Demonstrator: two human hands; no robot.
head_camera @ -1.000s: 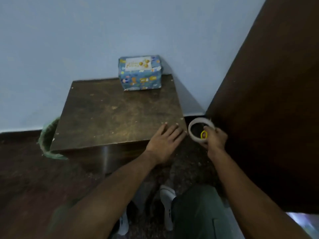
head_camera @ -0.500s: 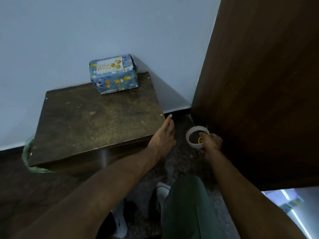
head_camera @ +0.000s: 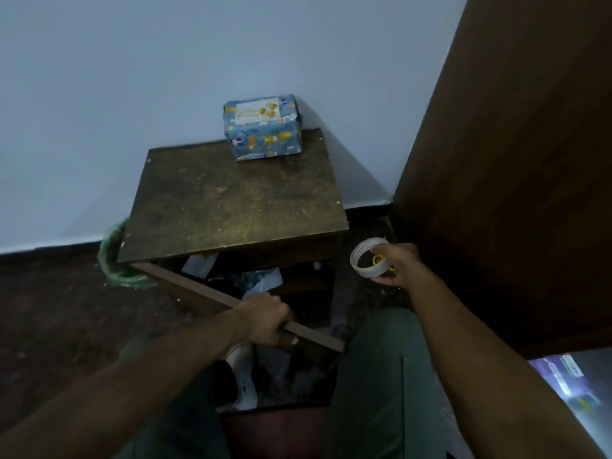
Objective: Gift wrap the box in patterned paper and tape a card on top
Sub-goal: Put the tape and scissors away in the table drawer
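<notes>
Clear tape roll [head_camera: 370,257] with a yellow ring [head_camera: 378,260] pinched in right hand [head_camera: 395,264], right of centre. Left hand [head_camera: 265,318] clenched on open cabinet door [head_camera: 212,294], lower centre. Clutter [head_camera: 261,281] inside. Green bag [head_camera: 114,256] at left. Wrapped box [head_camera: 265,137] with card [head_camera: 256,111] on cabinet top [head_camera: 231,200], upper centre, against wall [head_camera: 165,61].

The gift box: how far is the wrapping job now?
The gift box on the small table looks wrapped in patterned paper, with a card on top. The left hand grips the open cabinet door; the right hand holds the tape roll. Probably only storing the tape remains.
</notes>
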